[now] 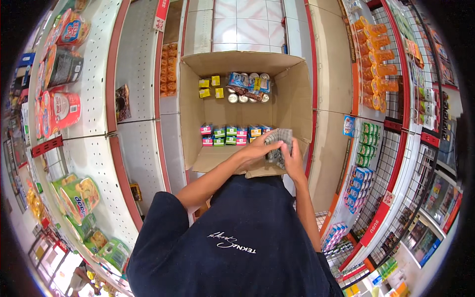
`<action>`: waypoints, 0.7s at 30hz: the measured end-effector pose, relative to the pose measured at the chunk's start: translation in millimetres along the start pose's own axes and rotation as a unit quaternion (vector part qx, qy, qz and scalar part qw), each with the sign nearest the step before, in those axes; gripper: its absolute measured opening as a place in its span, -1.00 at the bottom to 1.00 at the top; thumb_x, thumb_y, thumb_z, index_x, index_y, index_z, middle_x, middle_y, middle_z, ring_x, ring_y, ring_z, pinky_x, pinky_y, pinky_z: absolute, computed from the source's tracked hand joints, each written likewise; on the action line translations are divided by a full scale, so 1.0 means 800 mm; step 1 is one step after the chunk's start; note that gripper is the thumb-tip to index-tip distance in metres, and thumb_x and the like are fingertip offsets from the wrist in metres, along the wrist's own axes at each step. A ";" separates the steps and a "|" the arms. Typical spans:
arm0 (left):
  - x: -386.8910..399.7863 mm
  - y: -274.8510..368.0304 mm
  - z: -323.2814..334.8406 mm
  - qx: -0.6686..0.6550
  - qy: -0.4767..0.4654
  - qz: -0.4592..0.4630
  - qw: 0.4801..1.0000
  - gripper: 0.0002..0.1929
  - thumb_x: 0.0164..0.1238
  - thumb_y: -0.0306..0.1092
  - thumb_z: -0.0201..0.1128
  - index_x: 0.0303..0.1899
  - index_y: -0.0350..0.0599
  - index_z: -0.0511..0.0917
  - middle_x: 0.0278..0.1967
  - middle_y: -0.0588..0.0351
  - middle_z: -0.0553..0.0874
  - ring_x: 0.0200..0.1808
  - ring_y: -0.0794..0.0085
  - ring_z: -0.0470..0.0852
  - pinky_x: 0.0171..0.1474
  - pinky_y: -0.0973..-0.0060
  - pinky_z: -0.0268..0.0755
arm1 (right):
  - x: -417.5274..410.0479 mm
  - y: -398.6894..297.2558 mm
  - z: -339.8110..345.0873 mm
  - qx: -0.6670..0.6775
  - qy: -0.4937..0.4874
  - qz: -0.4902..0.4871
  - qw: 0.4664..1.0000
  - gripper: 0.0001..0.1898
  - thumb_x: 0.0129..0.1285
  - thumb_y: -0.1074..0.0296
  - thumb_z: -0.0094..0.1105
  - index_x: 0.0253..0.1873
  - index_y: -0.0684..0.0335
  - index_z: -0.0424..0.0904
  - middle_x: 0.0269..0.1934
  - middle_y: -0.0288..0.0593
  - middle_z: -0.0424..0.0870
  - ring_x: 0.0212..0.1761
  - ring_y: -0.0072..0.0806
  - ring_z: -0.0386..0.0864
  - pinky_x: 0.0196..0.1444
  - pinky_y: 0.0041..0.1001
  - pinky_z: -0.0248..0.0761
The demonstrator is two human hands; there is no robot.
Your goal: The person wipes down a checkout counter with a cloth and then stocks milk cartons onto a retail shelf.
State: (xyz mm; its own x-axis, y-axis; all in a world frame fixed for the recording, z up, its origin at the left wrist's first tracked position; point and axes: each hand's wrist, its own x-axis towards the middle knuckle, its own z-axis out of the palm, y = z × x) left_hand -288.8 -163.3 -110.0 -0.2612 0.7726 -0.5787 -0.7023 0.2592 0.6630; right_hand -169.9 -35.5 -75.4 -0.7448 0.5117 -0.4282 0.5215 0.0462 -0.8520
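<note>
A folded grey checked cloth point(285, 135) is held between both hands over the near right corner of an open cardboard box point(291, 92). My left hand point(256, 149) grips its left side, while the fingers and thumb of my right hand point(295, 160) pinch its right side. Inside the box, several small drink cartons point(231, 131) with pink, green, orange and blue sides stand in rows at the near side, just left of the hands. Small yellow boxes point(204, 83) sit at the far left. Cans point(233, 98) stand at the far right, with blue and brown packets point(239, 80) lying over some.
White perforated shelves point(139, 67) flank the box on the left, carrying instant noodle cups point(61, 107) and green noodle bowls point(79, 196). To the right, shelves hold orange cups point(380, 55), green packs point(367, 144) and blue carton packs point(359, 185). White floor tiles point(246, 22) lie beyond the box.
</note>
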 end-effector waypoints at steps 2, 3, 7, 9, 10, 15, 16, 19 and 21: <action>0.000 0.005 -0.005 -0.006 -0.009 -0.001 1.000 -0.35 0.44 -0.18 0.36 0.42 -0.29 0.35 0.33 0.02 0.53 0.30 0.38 0.50 0.34 0.48 0.35 | -0.008 -0.020 -0.004 0.000 0.016 0.041 0.999 -0.45 0.34 0.15 0.36 0.27 0.36 0.41 0.09 -0.02 0.65 0.09 -0.31 0.61 0.17 -0.33 0.45; 0.003 -0.005 -0.013 -0.002 -0.013 0.004 1.000 -0.35 0.44 -0.18 0.36 0.42 -0.29 0.35 0.33 0.02 0.53 0.30 0.38 0.50 0.34 0.48 0.35 | -0.008 -0.029 -0.005 -0.002 0.028 0.076 0.997 -0.47 0.33 0.19 0.38 0.26 0.36 0.44 0.08 -0.05 0.66 0.06 -0.36 0.62 0.14 -0.36 0.46; 0.020 -0.020 -0.031 -0.067 -0.039 0.012 0.997 -0.51 0.43 -0.29 0.35 0.28 -0.34 0.51 0.08 0.08 0.70 0.11 0.49 0.63 0.22 0.52 0.45 | -0.002 0.004 -0.017 0.082 0.055 0.083 0.992 -0.49 0.26 0.30 0.44 0.23 0.36 0.49 0.05 -0.11 0.68 0.03 -0.44 0.63 0.12 -0.43 0.48; 0.010 -0.005 -0.023 -0.108 -0.022 -0.033 0.993 -0.58 0.45 -0.31 0.32 0.23 -0.33 0.56 0.03 0.12 0.72 0.03 0.54 0.65 0.12 0.57 0.49 | 0.000 -0.008 -0.011 0.043 0.084 0.020 0.995 -0.49 0.25 0.32 0.45 0.23 0.36 0.49 0.08 -0.03 0.66 0.08 -0.33 0.62 0.18 -0.36 0.46; 0.003 0.003 -0.017 -0.103 0.006 -0.021 0.994 -0.61 0.46 -0.30 0.31 0.20 -0.32 0.57 0.00 0.14 0.73 -0.02 0.59 0.66 0.04 0.58 0.52 | 0.000 -0.028 -0.006 -0.134 0.160 -0.087 0.974 -0.48 0.24 0.33 0.44 0.24 0.35 0.48 0.11 0.04 0.63 0.13 -0.24 0.60 0.23 -0.32 0.43; -0.002 0.008 -0.002 -0.117 0.068 -0.007 0.991 -0.52 0.54 -0.11 0.22 0.25 -0.33 0.53 0.05 0.09 0.71 0.00 0.55 0.65 0.08 0.49 0.54 | -0.003 -0.047 0.017 -0.114 0.050 -0.125 0.984 -0.43 0.34 0.26 0.34 0.36 0.34 0.38 0.24 0.09 0.54 0.29 -0.18 0.50 0.38 -0.29 0.31; -0.002 0.004 -0.002 -0.170 0.033 -0.014 0.985 -0.44 0.58 0.03 0.09 0.32 -0.27 0.49 0.11 0.06 0.67 0.07 0.48 0.63 0.15 0.43 0.52 | -0.003 -0.049 0.022 -0.114 0.050 -0.123 0.985 -0.43 0.34 0.26 0.34 0.36 0.34 0.38 0.24 0.09 0.54 0.29 -0.18 0.50 0.38 -0.29 0.31; -0.005 -0.003 0.003 -0.114 0.019 0.024 0.993 -0.23 0.61 0.31 -0.27 0.44 -0.21 0.38 0.26 -0.02 0.56 0.18 0.37 0.57 0.24 0.37 0.47 | 0.000 -0.056 0.032 0.131 -0.029 -0.083 0.988 -0.36 0.35 0.26 0.35 0.42 0.38 0.31 0.31 -0.01 0.51 0.29 -0.32 0.50 0.37 -0.35 0.33; -0.009 0.002 -0.008 0.088 -0.018 0.085 0.992 -0.29 0.66 0.21 -0.24 0.40 -0.28 0.41 0.32 -0.05 0.51 0.23 0.25 0.55 0.32 0.32 0.38 | 0.002 -0.038 0.025 0.147 -0.024 -0.028 0.988 -0.38 0.36 0.28 0.34 0.40 0.38 0.31 0.29 -0.12 0.51 0.27 -0.41 0.49 0.35 -0.39 0.34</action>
State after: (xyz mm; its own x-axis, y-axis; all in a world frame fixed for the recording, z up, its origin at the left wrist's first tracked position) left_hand -292.3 -172.5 -107.6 -0.3403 0.8334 -0.4355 -0.5229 0.2172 0.8243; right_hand -195.6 -53.0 -56.1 -0.7918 0.4741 -0.3851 0.3397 -0.1821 -0.9227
